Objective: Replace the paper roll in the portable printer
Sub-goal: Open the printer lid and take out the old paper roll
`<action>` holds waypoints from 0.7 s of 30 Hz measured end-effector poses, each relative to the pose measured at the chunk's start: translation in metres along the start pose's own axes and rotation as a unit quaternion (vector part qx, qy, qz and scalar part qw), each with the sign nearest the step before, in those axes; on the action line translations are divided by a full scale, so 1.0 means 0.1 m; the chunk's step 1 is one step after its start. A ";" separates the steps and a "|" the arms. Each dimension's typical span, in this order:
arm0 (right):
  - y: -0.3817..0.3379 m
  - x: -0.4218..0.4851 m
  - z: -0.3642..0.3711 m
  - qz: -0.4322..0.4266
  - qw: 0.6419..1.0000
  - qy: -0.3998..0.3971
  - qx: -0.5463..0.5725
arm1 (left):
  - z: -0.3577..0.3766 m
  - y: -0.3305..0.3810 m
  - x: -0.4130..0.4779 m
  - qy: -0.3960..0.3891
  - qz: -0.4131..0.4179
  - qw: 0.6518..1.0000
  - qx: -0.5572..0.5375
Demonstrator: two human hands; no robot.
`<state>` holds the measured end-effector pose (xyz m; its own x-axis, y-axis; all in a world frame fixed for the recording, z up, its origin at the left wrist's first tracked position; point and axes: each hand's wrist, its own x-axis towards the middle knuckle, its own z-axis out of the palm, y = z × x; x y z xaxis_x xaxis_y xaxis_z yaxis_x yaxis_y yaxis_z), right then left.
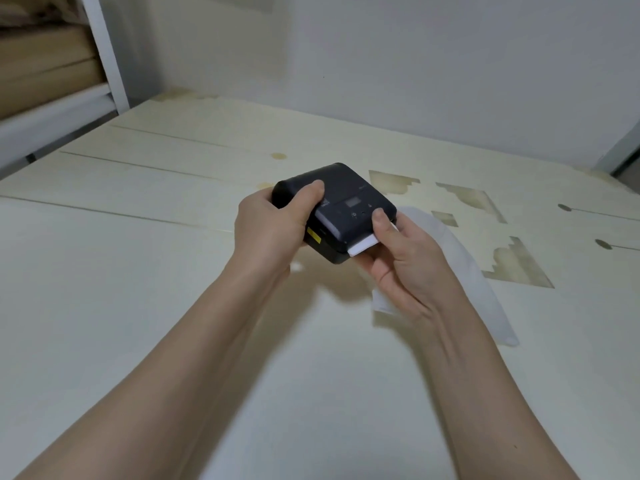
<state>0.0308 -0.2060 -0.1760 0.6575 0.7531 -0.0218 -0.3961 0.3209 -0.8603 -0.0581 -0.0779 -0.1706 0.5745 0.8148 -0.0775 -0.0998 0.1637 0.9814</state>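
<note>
The printer [346, 202] sits between left hand [273, 230] and right hand [405, 268] (paper strip [465, 271] on table [138, 289], rightward).

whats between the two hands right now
In the head view, the black printer sits between the left hand and right hand, both gripping it; a white paper end sticks out.

Black portable printer [349, 199] held above the table, lid closed, white paper strip [362, 245] protruding from its near edge
</note>
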 end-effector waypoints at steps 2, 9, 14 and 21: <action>0.02 0.00 0.03 -0.003 1.000 0.000 0.002 | -0.02 0.01 0.01 0.006 0.001 1.000 0.002; 0.04 -0.02 0.01 -0.001 1.000 0.017 0.004 | -0.03 -0.04 0.05 -0.022 -0.028 0.999 -0.015; 0.04 -0.04 -0.02 -0.005 1.000 0.012 -0.010 | -0.05 -0.03 0.06 -0.042 -0.054 0.997 -0.046; 0.05 -0.04 -0.02 -0.021 0.999 0.025 -0.027 | -0.01 -0.04 -0.02 -0.039 0.038 0.998 0.010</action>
<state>0.0274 -0.2087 -0.1813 0.7054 0.7087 -0.0092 -0.3326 0.3196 -0.8872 -0.0602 -0.0797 -0.1746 0.6280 0.7782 0.0096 -0.1290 0.0920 0.9874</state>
